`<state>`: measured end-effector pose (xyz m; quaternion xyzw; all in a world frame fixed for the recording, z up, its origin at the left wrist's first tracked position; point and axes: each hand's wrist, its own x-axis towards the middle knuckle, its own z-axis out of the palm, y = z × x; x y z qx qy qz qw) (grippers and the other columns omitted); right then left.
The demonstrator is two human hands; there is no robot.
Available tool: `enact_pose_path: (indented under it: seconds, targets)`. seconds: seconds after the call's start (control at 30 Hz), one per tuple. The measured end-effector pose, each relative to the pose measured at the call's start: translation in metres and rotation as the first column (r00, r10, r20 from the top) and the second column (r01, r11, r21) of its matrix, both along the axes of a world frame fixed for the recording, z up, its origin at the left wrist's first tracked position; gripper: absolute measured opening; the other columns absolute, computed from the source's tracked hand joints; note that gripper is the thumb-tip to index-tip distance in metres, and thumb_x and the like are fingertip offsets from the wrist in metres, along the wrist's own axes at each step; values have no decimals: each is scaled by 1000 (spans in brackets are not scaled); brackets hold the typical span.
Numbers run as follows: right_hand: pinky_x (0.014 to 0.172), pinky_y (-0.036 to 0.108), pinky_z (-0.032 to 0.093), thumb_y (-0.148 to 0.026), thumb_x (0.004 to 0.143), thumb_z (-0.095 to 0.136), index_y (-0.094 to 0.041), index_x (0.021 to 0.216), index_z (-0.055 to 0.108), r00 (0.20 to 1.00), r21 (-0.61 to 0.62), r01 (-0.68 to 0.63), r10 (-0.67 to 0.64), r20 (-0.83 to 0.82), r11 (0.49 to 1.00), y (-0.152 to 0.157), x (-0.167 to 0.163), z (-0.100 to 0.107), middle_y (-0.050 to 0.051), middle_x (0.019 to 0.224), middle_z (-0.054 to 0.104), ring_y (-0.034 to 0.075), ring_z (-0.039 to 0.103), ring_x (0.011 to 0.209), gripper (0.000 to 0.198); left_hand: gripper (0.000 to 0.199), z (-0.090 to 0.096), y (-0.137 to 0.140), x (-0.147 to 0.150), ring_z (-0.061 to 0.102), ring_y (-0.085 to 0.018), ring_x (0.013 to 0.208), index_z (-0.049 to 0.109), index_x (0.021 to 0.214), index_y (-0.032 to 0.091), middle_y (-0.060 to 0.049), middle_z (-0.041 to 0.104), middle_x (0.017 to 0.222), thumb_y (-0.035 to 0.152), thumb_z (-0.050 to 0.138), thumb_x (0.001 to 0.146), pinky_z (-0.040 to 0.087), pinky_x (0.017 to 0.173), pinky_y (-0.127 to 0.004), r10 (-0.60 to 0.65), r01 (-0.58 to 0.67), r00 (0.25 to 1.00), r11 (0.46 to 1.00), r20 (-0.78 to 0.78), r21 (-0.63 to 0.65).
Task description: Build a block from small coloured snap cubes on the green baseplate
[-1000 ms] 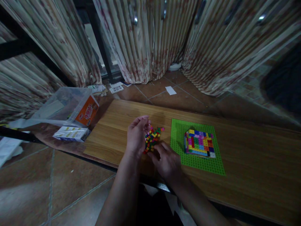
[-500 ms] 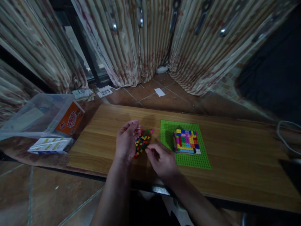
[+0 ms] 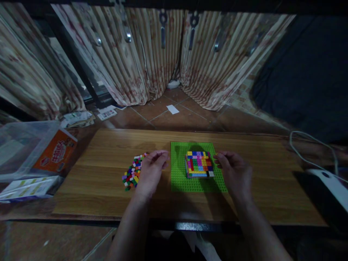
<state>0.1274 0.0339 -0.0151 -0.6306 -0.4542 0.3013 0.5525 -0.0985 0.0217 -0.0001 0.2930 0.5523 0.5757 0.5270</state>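
Observation:
A block of multicoloured toy bricks [image 3: 199, 165] stands on a green studded baseplate [image 3: 178, 183]. My right hand [image 3: 236, 174] is just right of the block, thumb and fingers pinched on a small yellowish toy brick [image 3: 216, 156]. My left hand [image 3: 152, 172] hovers between the baseplate and a loose pile of toy bricks [image 3: 132, 174], partly covering the pile. Its thumb and fingertips are pressed together; whatever they may hold is hidden.
Both hands work over a long wooden table [image 3: 89, 181]. Left of it are a clear plastic bin [image 3: 29, 127] with an orange label and a white box [image 3: 29, 186]. A white cable [image 3: 301, 154] and a white device [image 3: 333, 186] lie at the right.
My right hand has moved from the brick pile across to the right side of the block. My left hand has come off the pile towards the baseplate. The camera view has shifted.

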Motion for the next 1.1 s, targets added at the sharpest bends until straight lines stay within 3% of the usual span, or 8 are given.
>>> enact_pose_path:
  seconds: [0.2, 0.43, 0.83, 1.1]
  targets:
    - [59, 27, 46, -44, 71, 74, -18, 76, 70, 996, -73, -82, 80, -36, 994, 5, 10, -12, 1, 70, 68, 14, 58, 62, 27, 12, -6, 2, 22, 58, -13, 64, 73, 81, 17, 0, 66, 70, 26, 69, 73, 46, 63, -25, -214, 216, 959, 976, -187, -9]
    - [59, 27, 45, -45, 65, 78, -19, 70, 71, 986, -73, -119, 109, -124, 990, 9, 4, -14, 1, 68, 69, 14, 59, 63, 27, 13, -18, 2, 30, 61, -17, 67, 73, 86, 21, -2, 69, 73, 29, 64, 80, 46, 64, -27, -320, 344, 887, 939, -334, 14]
    - [56, 27, 49, -45, 57, 84, -19, 72, 73, 955, -109, -105, 69, -290, 988, 12, 0, -17, 2, 69, 71, 14, 61, 61, 32, 16, -19, 0, 32, 62, -17, 68, 74, 88, 22, -1, 67, 71, 28, 60, 84, 44, 61, -25, -387, 417, 837, 909, -387, -8]
    - [56, 28, 50, -47, 60, 82, -19, 73, 72, 961, -110, -110, 77, -264, 988, 11, 1, -17, 2, 70, 71, 15, 61, 60, 33, 17, -17, -1, 35, 59, -16, 64, 74, 87, 21, -1, 67, 71, 29, 59, 84, 41, 59, -25, -383, 410, 831, 912, -404, -21]
